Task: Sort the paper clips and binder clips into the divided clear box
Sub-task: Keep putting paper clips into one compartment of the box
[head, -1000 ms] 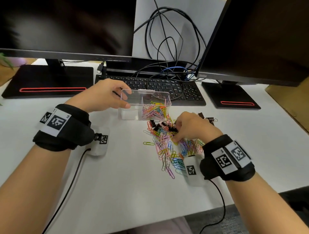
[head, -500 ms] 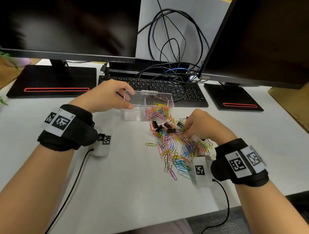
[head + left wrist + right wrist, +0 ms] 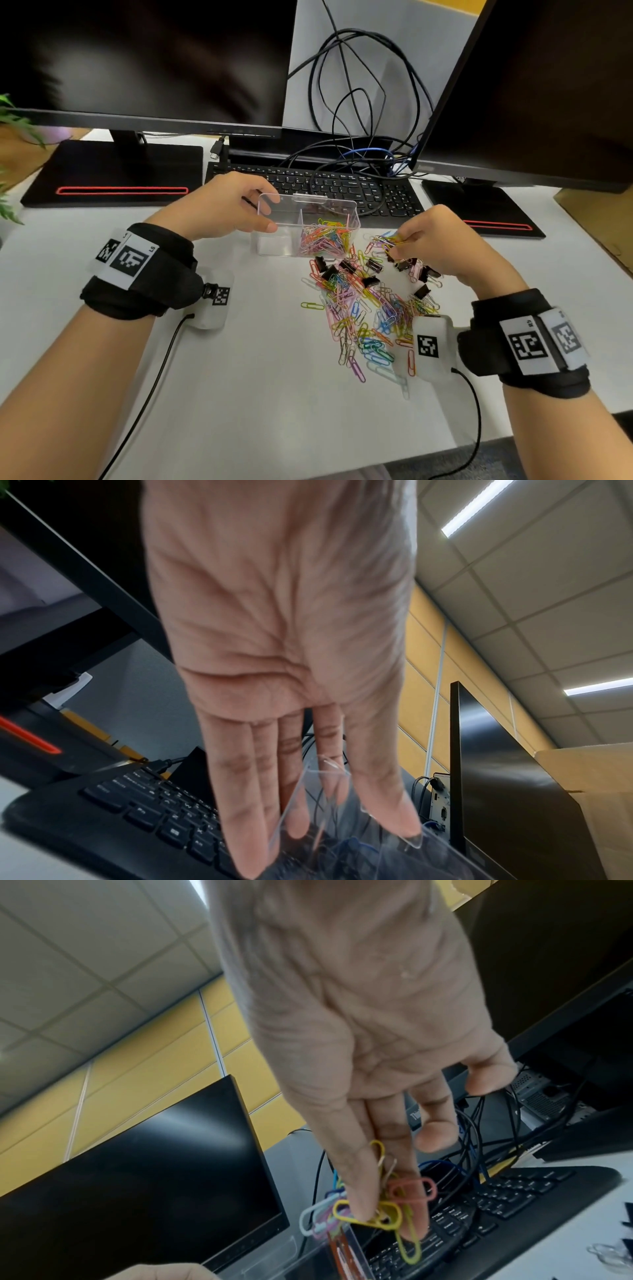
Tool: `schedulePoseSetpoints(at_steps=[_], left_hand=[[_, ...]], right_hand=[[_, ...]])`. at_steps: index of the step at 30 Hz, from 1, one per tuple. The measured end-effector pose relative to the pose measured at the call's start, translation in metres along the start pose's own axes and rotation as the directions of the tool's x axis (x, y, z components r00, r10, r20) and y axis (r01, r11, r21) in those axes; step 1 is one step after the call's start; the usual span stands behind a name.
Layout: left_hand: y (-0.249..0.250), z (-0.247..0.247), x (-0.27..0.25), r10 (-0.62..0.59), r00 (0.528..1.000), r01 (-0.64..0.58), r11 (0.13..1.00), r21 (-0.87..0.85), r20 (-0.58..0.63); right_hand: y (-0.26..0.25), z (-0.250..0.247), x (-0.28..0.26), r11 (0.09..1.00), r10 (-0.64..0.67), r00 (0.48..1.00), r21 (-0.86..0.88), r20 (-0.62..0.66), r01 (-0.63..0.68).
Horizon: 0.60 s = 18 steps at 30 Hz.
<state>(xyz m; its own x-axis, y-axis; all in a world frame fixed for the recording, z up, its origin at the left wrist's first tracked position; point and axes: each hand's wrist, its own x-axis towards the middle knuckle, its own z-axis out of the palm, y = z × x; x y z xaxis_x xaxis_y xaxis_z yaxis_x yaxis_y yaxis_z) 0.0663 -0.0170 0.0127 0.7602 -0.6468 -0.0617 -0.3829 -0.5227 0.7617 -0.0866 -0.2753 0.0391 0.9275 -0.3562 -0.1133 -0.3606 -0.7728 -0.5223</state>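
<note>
A divided clear box (image 3: 274, 219) stands on the white desk in front of the keyboard. Its right compartment holds coloured paper clips (image 3: 325, 236); its left compartment looks bare. My left hand (image 3: 236, 209) grips the box's left end, thumb on the near wall, fingers on the far side (image 3: 298, 818). My right hand (image 3: 400, 245) is lifted just right of the box and pinches a bunch of coloured paper clips (image 3: 377, 1210). Below it a loose pile of paper clips (image 3: 370, 318) lies on the desk, with several black binder clips (image 3: 346, 269) mixed in.
A black keyboard (image 3: 342, 188) lies right behind the box, with tangled cables (image 3: 356, 102) over it. Two monitors on black bases (image 3: 116, 171) flank the desk. A cardboard box (image 3: 603, 219) sits at the far right. The desk's front edge (image 3: 342, 472) is near.
My right hand has risen from the pile with a bunch of paper clips and moved up and right toward the box's right side. My left hand keeps holding the box.
</note>
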Motion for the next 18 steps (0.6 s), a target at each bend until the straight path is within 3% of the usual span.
schedulePoseSetpoints(at_steps=[13, 18], left_hand=[[-0.002, -0.001, 0.000, 0.000, 1.000, 0.000, 1.000, 0.004, -0.007], [-0.002, -0.001, 0.000, 0.001, 1.000, -0.001, 1.000, 0.011, 0.002]], right_hand=[[-0.043, 0.007, 0.033, 0.973, -0.069, 0.995, 0.217, -0.070, 0.082], [-0.056, 0.024, 0.042, 0.987, -0.086, 0.992, 0.127, -0.094, 0.098]])
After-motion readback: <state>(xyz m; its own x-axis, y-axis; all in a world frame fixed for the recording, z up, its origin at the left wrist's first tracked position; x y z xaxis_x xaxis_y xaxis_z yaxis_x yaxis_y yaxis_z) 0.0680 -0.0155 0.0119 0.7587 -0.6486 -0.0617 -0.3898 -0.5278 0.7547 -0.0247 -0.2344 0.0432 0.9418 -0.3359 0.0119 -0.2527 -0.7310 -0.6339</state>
